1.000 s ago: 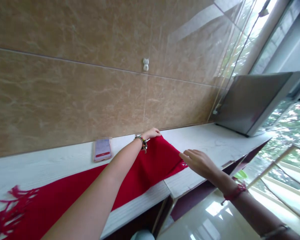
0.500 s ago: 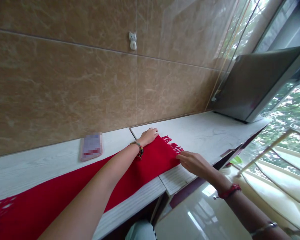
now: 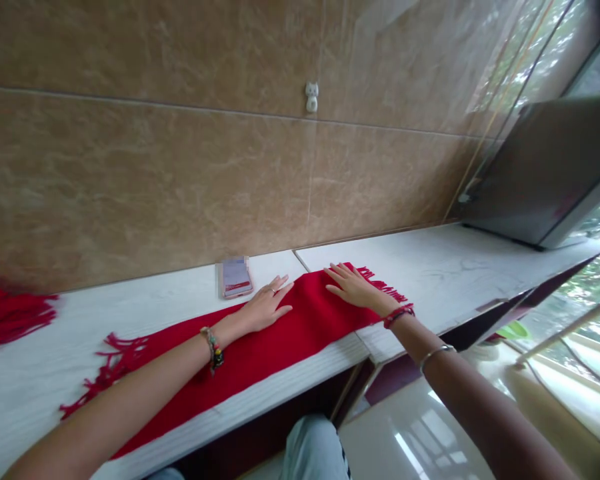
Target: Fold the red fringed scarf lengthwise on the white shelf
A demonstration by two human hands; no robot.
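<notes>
A long red scarf (image 3: 300, 333) with fringe at both ends lies spread lengthwise along the white counter. My left hand (image 3: 265, 308) rests flat near the scarf's far edge, fingers apart, close to a phone. Further right, my right hand (image 3: 351, 287) lies flat on the cloth beside the right-hand fringe, its fingers spread. Neither hand grips anything. My left forearm covers part of the scarf's left end.
The phone (image 3: 237, 277) lies on the counter (image 3: 430, 267) near the tiled wall. Another red fringed piece (image 3: 15, 313) is at the far left. A dark grey appliance (image 3: 545, 167) stands at the right end, by the window.
My right hand has let go of the scarf's near right corner and now lies flat on the cloth. My left hand has moved left from the far corner. The view has swung left.
</notes>
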